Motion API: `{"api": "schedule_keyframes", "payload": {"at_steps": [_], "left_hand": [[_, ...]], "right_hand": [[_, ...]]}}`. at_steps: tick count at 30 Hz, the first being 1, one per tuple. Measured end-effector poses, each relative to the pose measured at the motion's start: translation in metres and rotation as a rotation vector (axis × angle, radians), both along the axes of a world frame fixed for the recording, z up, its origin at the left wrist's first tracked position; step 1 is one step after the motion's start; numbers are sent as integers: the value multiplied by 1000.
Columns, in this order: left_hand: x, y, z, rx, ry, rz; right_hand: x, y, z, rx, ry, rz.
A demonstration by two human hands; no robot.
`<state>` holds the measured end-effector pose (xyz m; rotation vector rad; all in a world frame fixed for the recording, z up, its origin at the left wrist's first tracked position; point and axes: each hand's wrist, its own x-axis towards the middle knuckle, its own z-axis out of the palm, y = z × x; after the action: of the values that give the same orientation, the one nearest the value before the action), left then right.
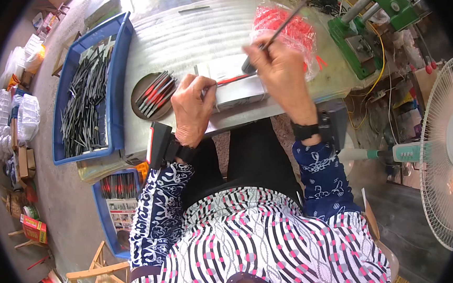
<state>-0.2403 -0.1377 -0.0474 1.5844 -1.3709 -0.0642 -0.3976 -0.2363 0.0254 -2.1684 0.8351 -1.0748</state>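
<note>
My left hand is closed on one end of a slim black-and-red rod, which lies over a pale, flat-topped block at the table's near edge. Gripped in my right hand is a hammer-like tool with a long dark shaft pointing up and right. Its thick dark lower end is just above the rod's far end; whether they touch I cannot tell. Left of my left hand, a round brown dish holds several red-and-black rods.
A blue bin of dark rods stands at the table's left. Behind my right hand lies a clear bag of red pieces. A green press stands at the right, a white fan nearer me. Below left is another blue crate.
</note>
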Motion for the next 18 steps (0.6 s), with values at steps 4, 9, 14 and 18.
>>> {"api": "schedule_keyframes", "payload": {"at_steps": [4, 9, 14, 18], "left_hand": [[-1, 0, -1, 9, 48, -4], [-1, 1, 3, 25, -10, 7], [0, 2, 6, 34, 37, -7], [0, 3, 6, 47, 66, -13]], "right_hand": [[-13, 9, 27, -152, -388, -13], [3, 1, -9, -253, 101, -94], [-14, -15, -31, -180, 72, -64], [-15, -7, -24, -96, -18, -82]]}}
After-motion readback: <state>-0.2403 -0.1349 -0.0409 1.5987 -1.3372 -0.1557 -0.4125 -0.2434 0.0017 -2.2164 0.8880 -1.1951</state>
